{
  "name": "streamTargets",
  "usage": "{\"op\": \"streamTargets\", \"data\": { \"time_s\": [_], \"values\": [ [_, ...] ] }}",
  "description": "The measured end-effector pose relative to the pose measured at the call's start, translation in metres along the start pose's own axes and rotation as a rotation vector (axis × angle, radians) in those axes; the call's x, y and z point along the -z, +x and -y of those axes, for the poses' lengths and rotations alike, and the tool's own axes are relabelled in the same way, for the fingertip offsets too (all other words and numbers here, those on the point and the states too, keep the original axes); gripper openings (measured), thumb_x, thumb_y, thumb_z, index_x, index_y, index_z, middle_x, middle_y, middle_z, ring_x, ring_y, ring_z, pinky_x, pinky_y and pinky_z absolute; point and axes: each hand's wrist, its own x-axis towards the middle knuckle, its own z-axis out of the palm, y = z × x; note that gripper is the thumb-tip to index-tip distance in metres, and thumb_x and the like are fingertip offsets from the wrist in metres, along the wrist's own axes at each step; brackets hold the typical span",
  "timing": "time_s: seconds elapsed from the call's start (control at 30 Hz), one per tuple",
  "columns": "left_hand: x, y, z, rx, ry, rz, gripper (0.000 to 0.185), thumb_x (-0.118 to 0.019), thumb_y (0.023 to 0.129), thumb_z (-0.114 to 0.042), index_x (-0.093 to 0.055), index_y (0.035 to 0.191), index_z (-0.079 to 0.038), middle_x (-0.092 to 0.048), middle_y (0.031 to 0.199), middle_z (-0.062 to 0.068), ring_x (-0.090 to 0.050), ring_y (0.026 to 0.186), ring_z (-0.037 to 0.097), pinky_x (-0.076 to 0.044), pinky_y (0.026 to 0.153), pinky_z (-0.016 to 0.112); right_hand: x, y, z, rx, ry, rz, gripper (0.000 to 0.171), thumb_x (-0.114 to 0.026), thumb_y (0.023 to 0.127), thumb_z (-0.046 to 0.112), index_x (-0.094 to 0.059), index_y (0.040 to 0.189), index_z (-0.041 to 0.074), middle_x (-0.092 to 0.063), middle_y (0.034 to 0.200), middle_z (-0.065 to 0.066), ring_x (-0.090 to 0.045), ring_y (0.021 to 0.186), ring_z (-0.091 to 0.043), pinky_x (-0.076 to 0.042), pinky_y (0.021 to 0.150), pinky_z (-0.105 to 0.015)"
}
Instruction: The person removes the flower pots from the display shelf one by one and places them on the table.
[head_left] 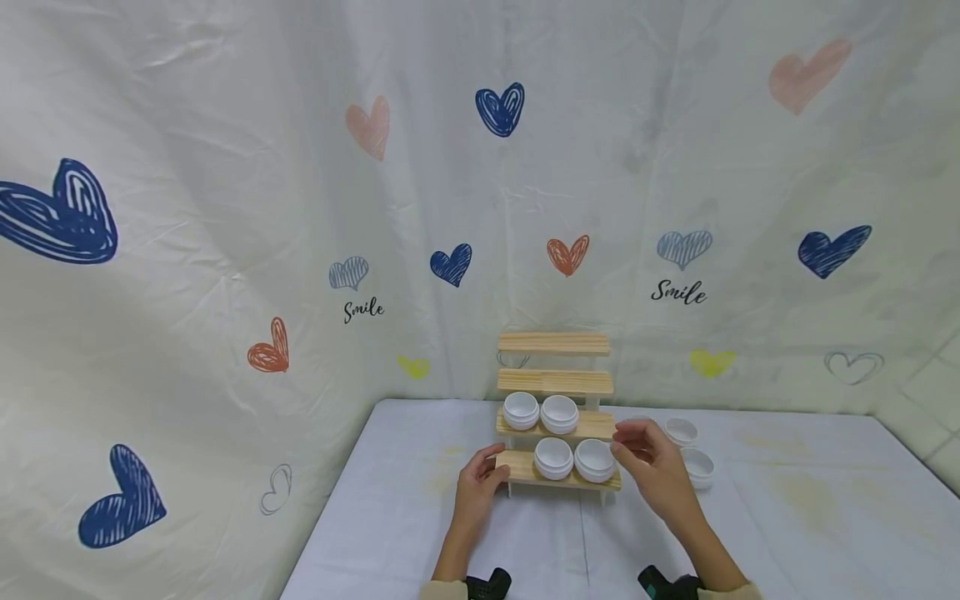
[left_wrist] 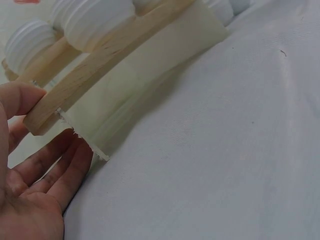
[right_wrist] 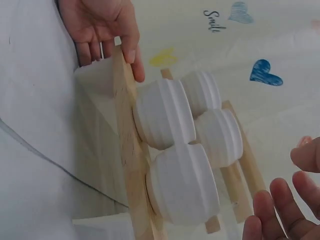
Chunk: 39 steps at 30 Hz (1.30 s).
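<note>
A tiered display stand (head_left: 555, 383) with pale wooden boards rises in the middle of the table. Two white bowls (head_left: 553, 458) stand side by side on its lowest board, toward the right. Another two white bowls (head_left: 521, 411) are on the board above, toward the left. My left hand (head_left: 477, 487) pinches the left end of the lowest board (left_wrist: 90, 72) between thumb and forefinger, its other fingers spread underneath. Beside the stand's right side hovers my right hand (head_left: 654, 467), fingers loosely bent and holding nothing, as the right wrist view shows.
More white bowls (head_left: 697, 468) stand on the table to the right of the stand, partly behind my right hand. A white cloth (head_left: 795, 500) with faint yellowish stains covers the table. Behind hangs a pale curtain (head_left: 600, 167) printed with hearts.
</note>
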Motion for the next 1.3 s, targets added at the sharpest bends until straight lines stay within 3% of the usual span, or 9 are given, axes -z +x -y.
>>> {"op": "streamTargets", "data": {
  "time_s": [0.17,0.47,0.8,1.3],
  "values": [
    [0.0,0.001,0.001,-0.005,0.003,0.001,0.041,-0.07,0.093,-0.01,-0.064,0.133,-0.004,-0.071,0.115,0.016,-0.066,0.096,0.013,-0.055,0.082,0.02,-0.008,0.012,0.009,-0.015,-0.074,0.053,0.034,-0.069,0.098,0.02,-0.06,0.127,0.006,-0.067,0.12,-0.011,-0.061,0.103,-0.01,-0.047,0.088,-0.01],
    [0.001,0.0,0.002,-0.028,0.009,0.003,0.042,-0.069,0.093,-0.009,-0.063,0.133,0.0,-0.071,0.114,0.017,-0.067,0.094,0.01,-0.055,0.081,0.021,-0.023,0.034,0.012,0.041,-0.019,0.113,0.042,-0.073,0.094,0.019,-0.06,0.131,0.003,-0.067,0.125,-0.015,-0.064,0.112,-0.029,-0.05,0.089,-0.016],
    [0.0,0.0,0.002,-0.026,0.012,-0.001,0.042,-0.069,0.093,-0.009,-0.063,0.134,-0.001,-0.071,0.115,0.018,-0.067,0.094,0.009,-0.055,0.082,0.02,-0.033,0.048,0.01,-0.009,-0.04,0.19,0.055,-0.075,0.093,0.024,-0.053,0.14,0.004,-0.059,0.137,-0.019,-0.059,0.122,-0.035,-0.05,0.105,-0.051],
    [0.0,-0.001,0.002,-0.035,0.011,0.002,0.041,-0.069,0.094,-0.009,-0.063,0.133,-0.001,-0.071,0.116,0.019,-0.066,0.093,0.009,-0.055,0.08,0.02,-0.045,0.057,0.007,-0.048,-0.056,0.239,0.06,-0.077,0.092,0.027,-0.051,0.143,0.007,-0.061,0.136,-0.019,-0.062,0.121,-0.033,-0.052,0.103,-0.046]
  ]
}}
